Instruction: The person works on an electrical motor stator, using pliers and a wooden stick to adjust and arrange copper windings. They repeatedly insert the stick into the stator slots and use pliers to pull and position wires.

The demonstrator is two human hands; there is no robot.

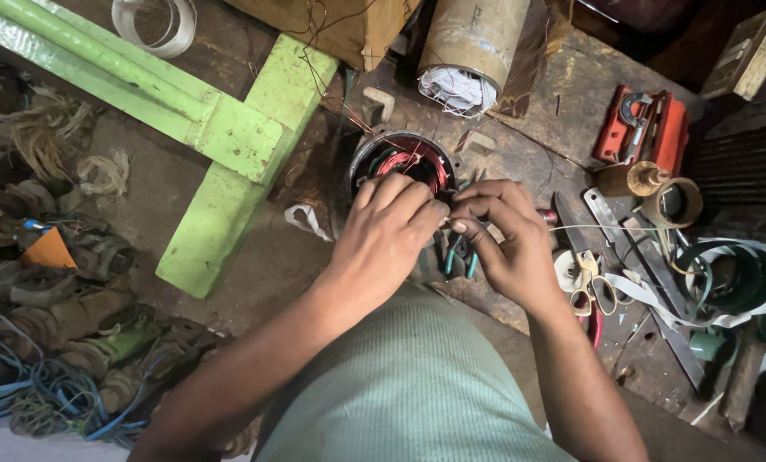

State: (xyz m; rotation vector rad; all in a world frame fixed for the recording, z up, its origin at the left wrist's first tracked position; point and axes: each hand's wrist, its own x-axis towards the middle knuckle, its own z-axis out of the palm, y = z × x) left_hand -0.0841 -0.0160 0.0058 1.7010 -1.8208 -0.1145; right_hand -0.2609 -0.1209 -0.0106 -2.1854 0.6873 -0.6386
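- The left hand (389, 224) and the right hand (501, 231) meet at the centre of the view, fingertips almost touching, and both pinch a thin wire (448, 221) between thumb and fingers.
- The wire end sits just at 6 o'clock of the motor stator (404, 160), a round housing with red and copper windings inside, which stands on the dark table (528, 111).
- It seems the step in hand is joining or twisting a winding lead; this is my judgement from the pinching grip.
- The next move calls for a firm, small pull and a fine twist, so the thin wire does not break or slip.
- Pliers with teal handles (456, 257) lie under the hands, close to reach.
- At 3 o'clock lie scissors (590, 287), white tape strips (656, 295) and a red tool box (644, 128).
- At 12 o'clock lies a cardboard tube (471, 47); at 10 o'clock a green wooden frame (229, 145).
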